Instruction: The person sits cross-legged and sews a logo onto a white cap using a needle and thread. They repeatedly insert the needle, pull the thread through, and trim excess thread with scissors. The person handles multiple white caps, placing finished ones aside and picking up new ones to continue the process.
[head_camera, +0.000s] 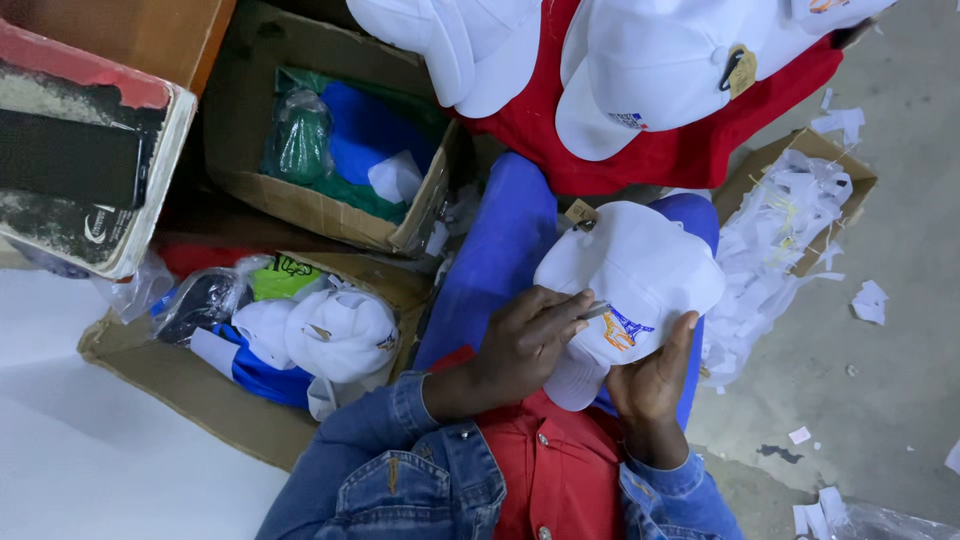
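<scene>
Far to the left of the left hand: worn box (85, 150), red-edged, dark strap across it.

Left of the left hand, lower: open cardboard box (130, 365) holding white caps (340, 330), blue and green cloth, and a dark item in clear plastic.

Above and left of the left hand: second cardboard box (300, 205) with blue cloth, green plastic-wrapped goods and a scrap of white paper.

Left hand (525, 340): fingers curled around a small slim metal tool (594, 311), tip laid against the front of the cap. Denim sleeve, red shirt beneath.

White cap (630, 275): between both hands, resting on the lap over blue trousers; coloured embroidery on the front panel, brown tag at the top edge.

Right hand (655, 375): cupped under the cap's lower right edge, thumb up along its side, gripping it.

Above both hands: more white caps (660, 65) on red cloth.

Right of the right hand: box of white paper scraps (790, 215); loose scraps on the grey floor (900, 370).
</scene>
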